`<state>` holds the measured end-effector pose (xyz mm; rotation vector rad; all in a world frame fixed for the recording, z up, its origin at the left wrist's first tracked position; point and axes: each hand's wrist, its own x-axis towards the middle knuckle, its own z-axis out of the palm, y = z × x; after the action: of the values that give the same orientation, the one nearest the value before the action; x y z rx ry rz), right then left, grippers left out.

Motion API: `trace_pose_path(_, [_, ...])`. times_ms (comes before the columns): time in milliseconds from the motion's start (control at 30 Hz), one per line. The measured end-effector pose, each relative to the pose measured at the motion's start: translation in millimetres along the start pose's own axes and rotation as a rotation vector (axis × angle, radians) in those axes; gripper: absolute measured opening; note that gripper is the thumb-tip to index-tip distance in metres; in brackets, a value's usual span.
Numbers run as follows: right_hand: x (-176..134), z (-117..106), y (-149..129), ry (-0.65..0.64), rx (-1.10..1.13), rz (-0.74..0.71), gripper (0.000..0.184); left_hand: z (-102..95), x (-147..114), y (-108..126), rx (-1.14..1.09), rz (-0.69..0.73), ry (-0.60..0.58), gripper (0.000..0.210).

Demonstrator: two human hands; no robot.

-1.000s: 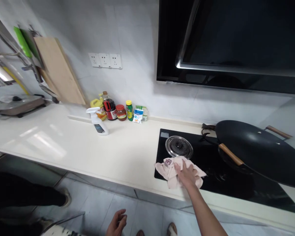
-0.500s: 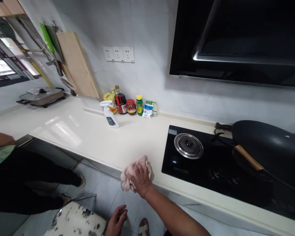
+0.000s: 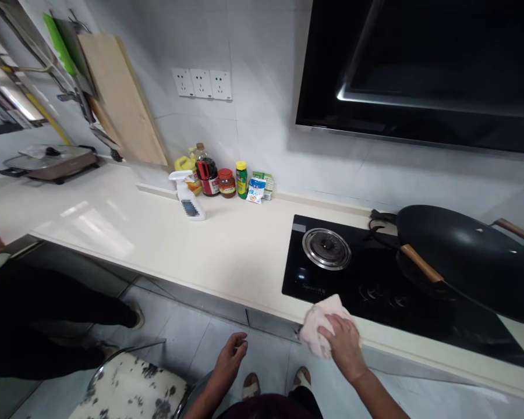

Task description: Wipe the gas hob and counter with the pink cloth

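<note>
My right hand (image 3: pixel 346 344) grips a pale pink cloth (image 3: pixel 318 327) at the counter's front edge, below the black gas stove (image 3: pixel 318 283). Part of the cloth hangs over the edge, and the palm covers some of it. Lower and to the left, my left hand (image 3: pixel 230 356) is in the air above the floor, away from the counter. It holds nothing; its fingers are loosely bent, with the thumb a little apart. The white counter (image 3: pixel 227 250) runs along the wall beyond both hands.
A white spray bottle (image 3: pixel 187 198) stands before soy sauce (image 3: pixel 207 174), a red-lidded jar (image 3: pixel 227 183) and a green bottle (image 3: pixel 241 180). A large wok (image 3: pixel 454 250) sits on the stove's right. A patterned chair (image 3: pixel 131 387) and another person's legs (image 3: pixel 61 297) are at left.
My right hand has carried the cloth rightward along the counter edge to the front of the stove. My left hand has risen and shifted right. The whole view has shifted slightly.
</note>
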<state>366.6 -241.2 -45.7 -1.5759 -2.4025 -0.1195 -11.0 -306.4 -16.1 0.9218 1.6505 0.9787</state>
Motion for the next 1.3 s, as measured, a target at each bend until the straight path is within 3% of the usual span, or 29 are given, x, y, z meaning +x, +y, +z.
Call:
trace_pose_path(100, [-22, -7, 35, 0.010, 0.022, 0.065, 0.062, 8.3, 2, 0, 0.011, 0.015, -0.041, 0.061])
trace_pose_path(200, [-26, -12, 41, 0.041, 0.116, 0.171, 0.055, 8.8, 1, -4, 0.013, 0.012, -0.053, 0.062])
trace_pose_path(367, [-3, -17, -3, 0.218, 0.406, 0.524, 0.040, -2.0, -1, -17, -0.014, 0.001, -0.038, 0.062])
trace_pose_path(533, [47, -33, -42, 0.209, 1.085, 0.872, 0.065, -5.4, -1, -26, -0.058, 0.024, 0.015, 0.062])
trace_pose_path(600, [72, -44, -45, 0.228, 1.336, 0.915, 0.076, -4.2, -1, -27, -0.070, 0.039, 0.034, 0.060])
trace_pose_path(667, [94, -51, -43, 0.207, 1.483, 0.854, 0.080, -3.2, 1, -28, -0.073, 0.048, 0.041, 0.059])
trace_pose_path(733, [112, -52, -35, 0.159, 1.418, 0.778, 0.081, -3.7, 2, -26, -0.065, 0.049, 0.044, 0.058])
trace_pose_path(833, [121, -42, -19, 0.177, 1.114, 0.791, 0.089, -9.4, 5, -19, -0.033, 0.067, 0.052, 0.057])
trace_pose_path(900, [116, -34, -7, 0.226, 0.990, 0.820, 0.091, -15.0, 8, -11, -0.003, 0.113, 0.052, 0.057])
trace_pose_path(1000, [100, -26, 10, 0.288, 0.873, 0.806, 0.079, -16.1, 17, 5, 0.039, 0.215, 0.057, 0.051])
trace_pose_path(1067, [89, -24, 18, 0.313, 0.804, 0.767, 0.071, -4.2, 25, 21, 0.082, 0.331, 0.066, 0.045])
trace_pose_path(1133, [83, -22, 22, 0.320, 0.766, 0.725, 0.066, 20.9, 35, 43, 0.203, 0.532, 0.095, 0.039])
trace_pose_path(1233, [79, -13, 28, 0.319, 0.711, 0.654, 0.062, 78.6, 49, 82, 0.478, 0.839, 0.122, 0.044])
trace_pose_path(1300, [78, -5, 34, 0.322, 0.641, 0.585, 0.061, 121.6, 58, 105, 0.616, 0.871, 0.072, 0.057])
